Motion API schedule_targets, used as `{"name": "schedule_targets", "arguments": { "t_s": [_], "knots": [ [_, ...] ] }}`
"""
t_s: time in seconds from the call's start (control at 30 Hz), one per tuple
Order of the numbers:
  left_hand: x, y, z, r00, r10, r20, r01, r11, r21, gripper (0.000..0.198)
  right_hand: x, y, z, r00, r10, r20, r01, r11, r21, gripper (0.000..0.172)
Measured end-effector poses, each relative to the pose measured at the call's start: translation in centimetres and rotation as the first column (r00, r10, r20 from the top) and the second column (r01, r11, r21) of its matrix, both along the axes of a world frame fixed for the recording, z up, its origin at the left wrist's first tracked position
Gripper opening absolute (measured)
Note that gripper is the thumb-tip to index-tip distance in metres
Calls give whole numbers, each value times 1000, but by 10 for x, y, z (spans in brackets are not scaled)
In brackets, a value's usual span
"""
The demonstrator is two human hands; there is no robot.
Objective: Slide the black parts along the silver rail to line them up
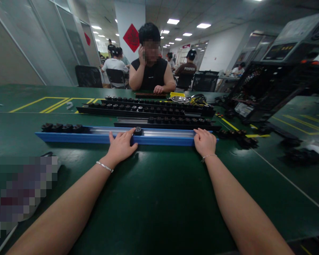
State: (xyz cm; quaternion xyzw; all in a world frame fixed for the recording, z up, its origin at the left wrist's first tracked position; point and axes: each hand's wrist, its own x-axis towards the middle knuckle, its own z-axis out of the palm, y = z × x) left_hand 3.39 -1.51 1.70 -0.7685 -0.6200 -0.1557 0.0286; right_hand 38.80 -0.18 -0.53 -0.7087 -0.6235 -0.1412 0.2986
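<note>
A long blue rail [164, 140] with a silvery inner channel lies across the green table [149, 198]. Several black round parts [67, 128] sit in its left end. One more black part [138, 131] is in the channel near the middle, and my left hand [121, 144] touches it with a fingertip. That hand's fingers are spread over the rail's front edge, thumb apart. My right hand [205, 141] is closed round the rail's right end, fingers bent over the top edge.
Behind lie black rails [146, 111] with round parts. Loose black parts [239, 137] and an open computer case [255, 92] are at the right. A person [152, 72] sits opposite. A pixelated object [23, 191] lies at the left.
</note>
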Motion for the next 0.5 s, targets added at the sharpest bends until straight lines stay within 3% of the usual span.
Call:
{"name": "schedule_targets", "arguments": {
  "t_s": [0.5],
  "knots": [
    [0,-1,-3,998,-63,-7,64,998,17,69,-2,-2,2,1000,1,0,-1,1000,5,43]
  ]
}}
